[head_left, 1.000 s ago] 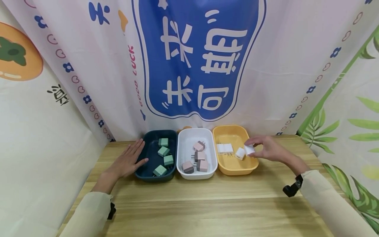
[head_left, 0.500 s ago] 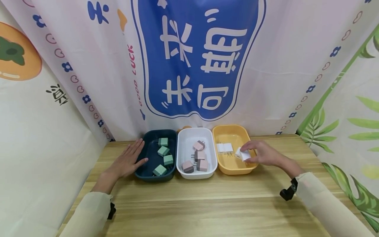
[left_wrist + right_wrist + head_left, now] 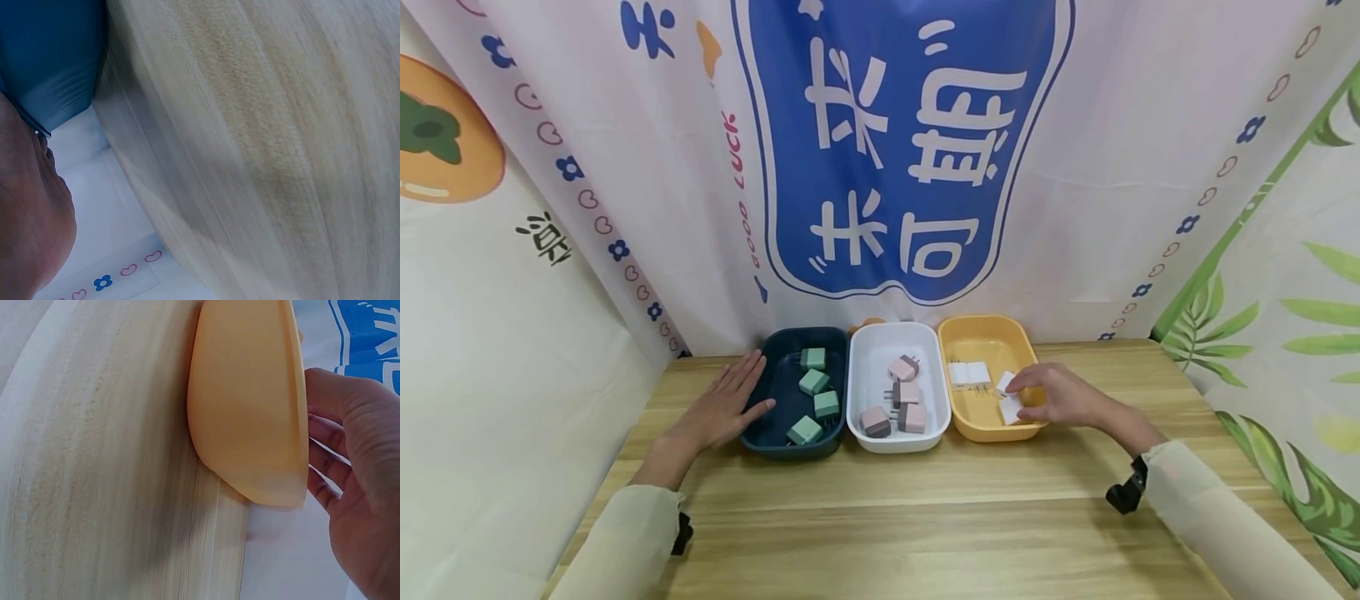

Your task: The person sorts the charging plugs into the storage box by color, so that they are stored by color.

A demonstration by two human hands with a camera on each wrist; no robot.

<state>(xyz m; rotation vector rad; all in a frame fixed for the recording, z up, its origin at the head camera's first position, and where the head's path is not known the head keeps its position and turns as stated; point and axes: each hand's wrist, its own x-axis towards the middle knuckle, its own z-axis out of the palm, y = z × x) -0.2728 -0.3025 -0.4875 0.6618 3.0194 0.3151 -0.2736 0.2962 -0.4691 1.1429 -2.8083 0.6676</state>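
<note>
My left hand (image 3: pixel 718 410) lies with straight fingers against the left rim of the dark blue tray (image 3: pixel 763 425), holding nothing. Green plug chargers (image 3: pixel 826 405) sit in that tray. At the yellow tray (image 3: pixel 992 331), my right hand (image 3: pixel 1060 395) reaches over the right rim. Its thumb and fingers pinch a white plug charger (image 3: pixel 1010 409) low in the tray's front right part. Another white charger (image 3: pixel 1005 382) lies right behind it, partly covered by the fingers. Two more white chargers (image 3: pixel 968 374) stand side by side at the left. In the right wrist view the tray wall hides the fingertips.
Between the two trays stands a white tray (image 3: pixel 867 342) with several pink and grey chargers (image 3: pixel 912 418). All three trays are in a row at the back of the wooden table (image 3: pixel 880 533), close to a printed curtain (image 3: pixel 1075 250).
My right hand has moved left and down with the white charger, from the yellow tray's right rim to low inside its front right part. The left hand has stayed in place.
</note>
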